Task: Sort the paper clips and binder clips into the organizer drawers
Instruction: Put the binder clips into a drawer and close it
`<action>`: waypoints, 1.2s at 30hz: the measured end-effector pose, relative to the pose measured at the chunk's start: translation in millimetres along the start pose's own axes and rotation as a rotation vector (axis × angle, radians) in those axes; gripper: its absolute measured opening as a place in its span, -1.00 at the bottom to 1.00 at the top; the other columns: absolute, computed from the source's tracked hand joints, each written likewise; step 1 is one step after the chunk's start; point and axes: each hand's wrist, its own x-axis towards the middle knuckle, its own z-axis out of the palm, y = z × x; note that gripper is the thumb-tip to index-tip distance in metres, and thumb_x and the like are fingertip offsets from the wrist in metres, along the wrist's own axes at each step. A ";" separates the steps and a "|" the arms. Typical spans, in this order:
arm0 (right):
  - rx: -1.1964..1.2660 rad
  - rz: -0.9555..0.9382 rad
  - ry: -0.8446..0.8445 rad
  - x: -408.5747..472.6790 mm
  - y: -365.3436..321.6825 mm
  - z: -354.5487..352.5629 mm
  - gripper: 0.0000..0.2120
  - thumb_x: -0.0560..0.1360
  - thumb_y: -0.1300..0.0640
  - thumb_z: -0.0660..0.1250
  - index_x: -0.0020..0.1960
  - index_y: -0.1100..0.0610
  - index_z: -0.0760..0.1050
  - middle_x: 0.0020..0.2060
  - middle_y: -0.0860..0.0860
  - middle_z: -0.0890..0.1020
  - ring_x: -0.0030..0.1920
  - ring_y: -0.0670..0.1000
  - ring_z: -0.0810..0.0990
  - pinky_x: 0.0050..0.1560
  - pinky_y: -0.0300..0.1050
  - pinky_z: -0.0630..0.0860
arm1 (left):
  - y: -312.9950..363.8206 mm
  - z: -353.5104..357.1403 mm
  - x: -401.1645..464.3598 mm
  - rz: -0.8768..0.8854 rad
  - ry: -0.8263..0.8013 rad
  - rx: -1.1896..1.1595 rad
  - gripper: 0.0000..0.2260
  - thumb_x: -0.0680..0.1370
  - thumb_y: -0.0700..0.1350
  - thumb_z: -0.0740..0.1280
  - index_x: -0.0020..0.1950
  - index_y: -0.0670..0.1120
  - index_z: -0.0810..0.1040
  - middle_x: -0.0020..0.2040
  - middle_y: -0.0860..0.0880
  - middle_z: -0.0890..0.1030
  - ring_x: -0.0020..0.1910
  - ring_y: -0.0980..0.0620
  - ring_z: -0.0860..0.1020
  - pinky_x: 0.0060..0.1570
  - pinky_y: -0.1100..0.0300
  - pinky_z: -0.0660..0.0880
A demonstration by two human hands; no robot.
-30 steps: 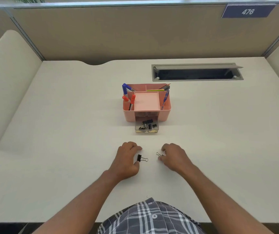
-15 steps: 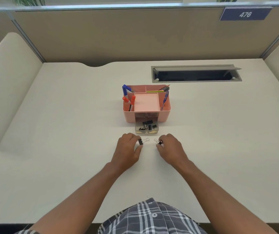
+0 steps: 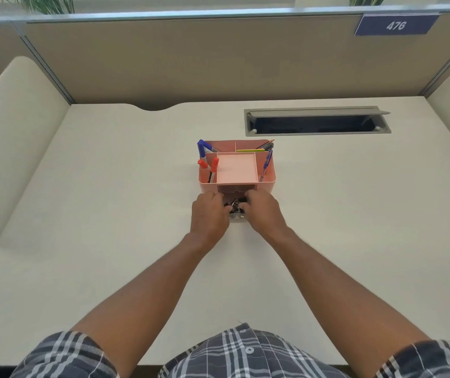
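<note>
Drawer: the small clear drawer (image 3: 237, 216) stood pulled out from the front of the pink organizer (image 3: 237, 170), low at its middle; only its near edge showed between the two hands.
Binder clips: a dark cluster of binder clips (image 3: 234, 203) lay in or just over the drawer; whether any one clip was still pinched could not be told, as the fingertips hid them.
Left hand: the left hand (image 3: 209, 214) was over the drawer's left side, fingers curled down toward the clips; what they held, if anything, could not be told.
Right hand: the right hand (image 3: 262, 212) was over the drawer's right side, fingers likewise curled inward; its grip could not be told either.
Hands together: the two hands were close, nearly meeting above the drawer.
Organizer top: a bare square tray in the middle; red-capped markers (image 3: 210, 166) and a blue-capped marker (image 3: 201, 149) in the left compartments, a blue pen (image 3: 267, 162) on the right, a yellow pencil (image 3: 249, 150) and dark pens at the back.
Desk: the off-white desk (image 3: 109, 214) bore the organizer near its middle.
Cable slot: a grey cable slot (image 3: 317, 121) with raised lid sat behind and right of the organizer.
Partition: a tan partition (image 3: 218, 58) carried a blue plate reading 476 (image 3: 395, 25).
Person: plaid shirt (image 3: 245, 356) at the bottom edge.
</note>
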 end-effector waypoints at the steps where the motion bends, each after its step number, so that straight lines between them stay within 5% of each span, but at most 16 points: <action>1: 0.031 -0.009 0.028 -3.3 3.6 0.5 -0.89 0.55 0.15 0.29 -0.06 0.18 0.56 -0.08 0.08 0.58 -0.10 0.12 0.57 -0.19 -0.13 0.39 | -2.9 0.6 -3.2 0.017 0.027 -0.042 -0.84 0.52 -0.11 0.38 0.08 -0.11 0.58 -0.01 -0.09 0.60 -0.08 -0.11 0.52 -0.07 -0.04 0.53; 6: 0.264 0.125 0.169 -26.5 36.2 5.7 -0.78 0.54 0.21 0.25 0.15 0.08 0.54 0.00 0.00 0.59 -0.06 0.02 0.55 -0.07 -0.16 0.41 | -23.7 6.0 -26.2 -0.118 0.041 -0.347 -0.53 0.46 -0.22 0.38 0.35 -0.09 0.36 0.24 -0.06 0.46 0.23 -0.07 0.43 0.25 0.00 0.44; 9: 0.373 0.249 0.115 -35.2 52.8 10.4 -0.43 0.49 0.16 0.38 0.45 0.07 0.27 0.23 0.01 0.48 0.09 0.00 0.52 0.08 -0.13 0.45 | -34.4 11.3 -31.3 -0.252 -0.091 -0.462 -0.25 0.44 -0.17 0.44 0.52 -0.04 0.09 0.48 -0.04 0.22 0.44 -0.07 0.28 0.42 -0.04 0.31; 12: 0.399 0.287 -0.024 -33.8 63.9 11.9 -0.05 0.43 0.07 0.50 0.58 0.03 -0.06 0.48 0.01 0.25 0.40 0.03 0.36 0.38 0.06 0.38 | -40.7 14.4 -26.9 -0.328 -0.143 -0.512 -0.12 0.44 -0.08 0.49 0.56 0.03 -0.04 0.55 -0.04 0.13 0.49 -0.05 0.23 0.45 -0.06 0.28; 16: 0.380 0.259 -0.083 -17.6 71.1 9.6 0.06 0.38 0.04 0.55 0.59 0.03 -0.13 0.57 -0.03 0.13 0.48 0.06 0.27 0.44 0.12 0.32 | -45.4 13.7 -11.4 -0.360 -0.162 -0.484 -0.07 0.42 0.02 0.53 0.56 0.10 -0.07 0.56 -0.04 0.15 0.49 -0.04 0.24 0.43 -0.09 0.32; 24: 0.368 0.166 -0.050 14.6 65.6 1.9 -0.27 0.31 0.04 0.58 0.35 -0.04 0.26 0.22 -0.03 0.53 0.20 0.07 0.51 0.16 0.09 0.54 | -46.6 14.4 14.2 -0.313 -0.136 -0.467 -0.20 0.37 0.03 0.57 0.47 0.07 0.17 0.44 0.02 0.36 0.38 -0.06 0.37 0.31 -0.09 0.46; 31: 0.359 0.337 0.104 26.3 52.3 9.5 -0.50 0.36 -0.02 0.50 0.21 0.04 0.40 0.12 -0.03 0.60 0.08 0.08 0.59 0.02 0.05 0.59 | -29.2 15.7 27.0 -0.373 0.063 -0.605 -0.49 0.39 -0.08 0.54 0.21 0.14 0.36 0.08 0.17 0.51 0.03 0.10 0.53 0.08 0.14 0.58; 36: 0.299 0.380 0.148 25.9 49.1 12.1 -0.56 0.38 -0.10 0.44 0.15 0.07 0.41 0.06 -0.01 0.61 0.04 0.10 0.59 -0.03 0.08 0.59 | -24.5 19.8 25.2 -0.416 0.122 -0.599 -0.52 0.43 -0.04 0.52 0.28 -0.02 0.42 0.17 0.03 0.57 0.05 0.04 0.53 0.10 0.09 0.57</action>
